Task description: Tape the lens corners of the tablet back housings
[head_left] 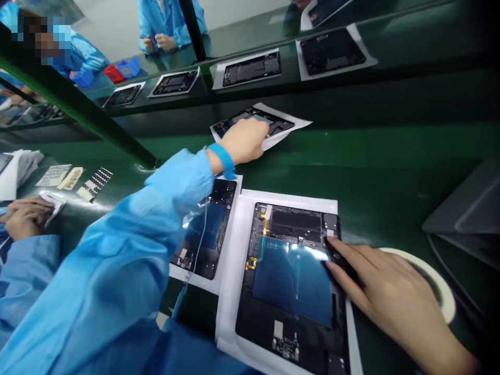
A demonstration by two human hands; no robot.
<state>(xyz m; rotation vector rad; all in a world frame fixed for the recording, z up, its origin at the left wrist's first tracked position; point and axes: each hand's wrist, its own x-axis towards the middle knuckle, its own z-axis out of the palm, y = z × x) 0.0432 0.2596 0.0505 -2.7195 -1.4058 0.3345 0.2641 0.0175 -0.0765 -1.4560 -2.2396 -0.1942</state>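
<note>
My left hand, a blue band at its wrist, reaches forward with curled fingers on an opened tablet that lies on a white sheet. Nearer to me, a second opened tablet with a large blue-filmed battery rests on white sheets. At its right edge is my right hand, thumb and forefinger closed around something slim and dark that I cannot make out. Another opened tablet lies to the left, partly hidden by my left sleeve. A blue cord hangs across it.
Several opened tablets on white sheets line the raised shelf. A tape roll lies beside my right hand. A green post slants at left, near label sheets. A co-worker's hands are at far left; other people sit across.
</note>
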